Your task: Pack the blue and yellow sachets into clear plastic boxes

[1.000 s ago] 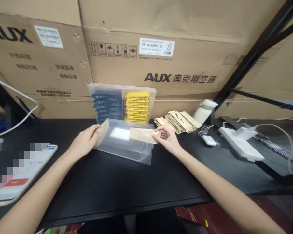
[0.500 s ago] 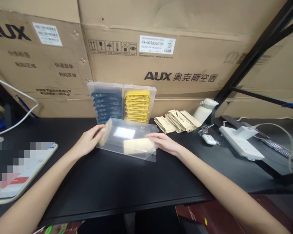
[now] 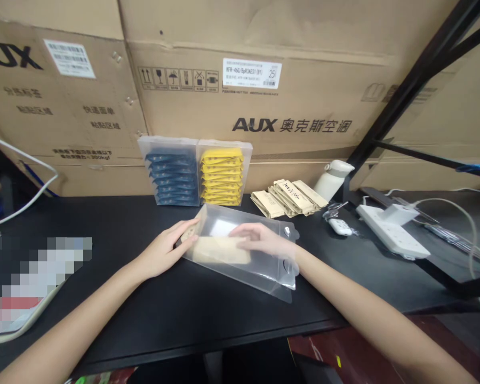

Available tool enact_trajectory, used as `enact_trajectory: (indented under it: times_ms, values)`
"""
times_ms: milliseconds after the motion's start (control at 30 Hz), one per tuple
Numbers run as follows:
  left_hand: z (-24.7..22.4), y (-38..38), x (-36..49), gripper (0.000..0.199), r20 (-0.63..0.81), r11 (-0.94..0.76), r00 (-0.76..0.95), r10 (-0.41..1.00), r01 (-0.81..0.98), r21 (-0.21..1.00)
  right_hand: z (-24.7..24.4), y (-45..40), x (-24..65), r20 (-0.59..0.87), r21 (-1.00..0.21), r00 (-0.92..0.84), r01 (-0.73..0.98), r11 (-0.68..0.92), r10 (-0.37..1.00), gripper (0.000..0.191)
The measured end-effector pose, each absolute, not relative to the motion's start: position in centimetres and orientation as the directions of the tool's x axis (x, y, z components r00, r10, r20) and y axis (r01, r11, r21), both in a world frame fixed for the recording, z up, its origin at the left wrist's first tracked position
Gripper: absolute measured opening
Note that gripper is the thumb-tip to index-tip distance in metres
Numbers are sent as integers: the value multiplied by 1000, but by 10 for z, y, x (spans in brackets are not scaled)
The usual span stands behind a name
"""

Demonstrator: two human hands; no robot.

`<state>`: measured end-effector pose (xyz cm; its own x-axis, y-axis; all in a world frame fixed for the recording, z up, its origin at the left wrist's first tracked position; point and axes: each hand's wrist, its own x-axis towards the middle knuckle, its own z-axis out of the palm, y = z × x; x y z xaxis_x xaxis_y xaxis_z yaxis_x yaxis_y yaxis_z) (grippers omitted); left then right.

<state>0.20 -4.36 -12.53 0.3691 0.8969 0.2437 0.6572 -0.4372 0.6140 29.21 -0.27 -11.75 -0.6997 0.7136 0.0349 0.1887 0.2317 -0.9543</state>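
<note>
A clear plastic box (image 3: 260,274) lies tilted on the black table, its flapped end toward the right. My left hand (image 3: 166,249) grips its closed left end, thumb in front and fingers behind. Inside, against that end, stands a beige packet (image 3: 191,230). Through the open end reaches my right hand (image 3: 264,239), its fingers closed on the edge of another beige packet (image 3: 220,252) lying lengthwise in the box. The fingertips are partly blurred behind the plastic.
Behind stand two clear boxes, one with blue packets (image 3: 172,181), one with yellow packets (image 3: 222,173). More beige packets (image 3: 292,197), a white bottle (image 3: 332,178), an earphone case (image 3: 341,227) and a power strip (image 3: 392,232) are on the right. A partly pixelated tablet (image 3: 28,309) lies left.
My right hand has gone from the box's open end deep inside, carrying the lengthwise packet leftward toward the closed end. The box has shifted right and turned, its open end nearer to me.
</note>
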Motion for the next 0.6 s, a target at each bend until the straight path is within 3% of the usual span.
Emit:
enact_trajectory:
  times_ms: [100, 200, 433, 600]
  values:
    - [-125, -45, 4, 55, 249, -442, 371, 895, 652, 616, -112, -5, 296, 1, -944, -742, 220, 245, 671, 52]
    - [-125, -44, 4, 55, 249, -433, 361, 899, 649, 626, -116, -3, 296, 4, -943, -717, 229, 241, 698, 59]
    - [-129, -47, 9, 55, 245, -446, 381, 891, 640, 626, -146, 8, 285, 147, -943, -375, 227, 244, 915, 44]
    - [-126, -49, 11, 56, 235, -476, 429, 872, 632, 612, -149, 7, 282, 273, -901, -330, 242, 360, 904, 40]
